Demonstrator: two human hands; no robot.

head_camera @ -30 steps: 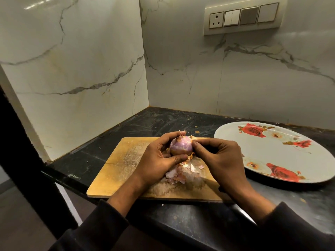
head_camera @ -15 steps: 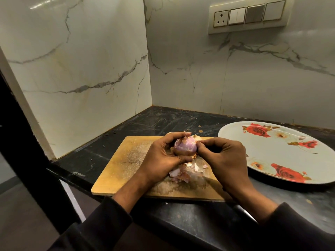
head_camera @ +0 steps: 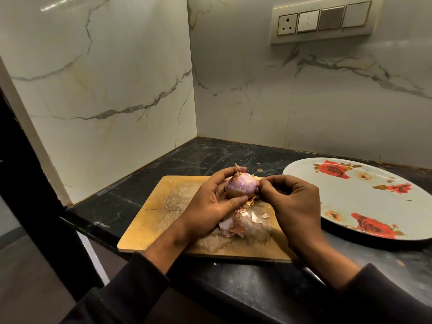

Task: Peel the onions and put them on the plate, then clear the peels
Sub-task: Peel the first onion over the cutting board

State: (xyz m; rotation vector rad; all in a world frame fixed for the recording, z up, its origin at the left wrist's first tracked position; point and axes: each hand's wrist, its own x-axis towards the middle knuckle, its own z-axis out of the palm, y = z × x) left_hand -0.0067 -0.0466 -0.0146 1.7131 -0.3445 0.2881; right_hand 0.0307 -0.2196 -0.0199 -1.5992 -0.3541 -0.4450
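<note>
A: Head view. Any writing to read?

B: Only a faint pale mark on the counter (head_camera: 233, 155) edge, left of the board (head_camera: 163, 206); too blurred to read.

A: What differs from half a second back?

B: Little. The onion (head_camera: 242, 185) stays up between both hands over the board. The right fingertips, then at its lower right, now sit at its upper right edge. The plate and the peels lie as before.

A: The hands?

B: The left hand (head_camera: 210, 206) curls round the onion, fingertips over its top by the stalk tip, thumb under it. The right hand (head_camera: 294, 202) has thumb and forefinger closed in a pinch on a tan flap of skin at the onion's right side, other fingers bent.

A: Materials?

B: The onion is round, glossy pale purple. Peels (head_camera: 236, 224), papery pink and tan, lie on the board below the left thumb. The board is scuffed yellow wood, rounded corners. Right of the right knuckles lies an oval white plate (head_camera: 364, 202) with red roses, bare of onions. Black stone counter, veined marble walls, a switch panel (head_camera: 322, 19) above.
</note>
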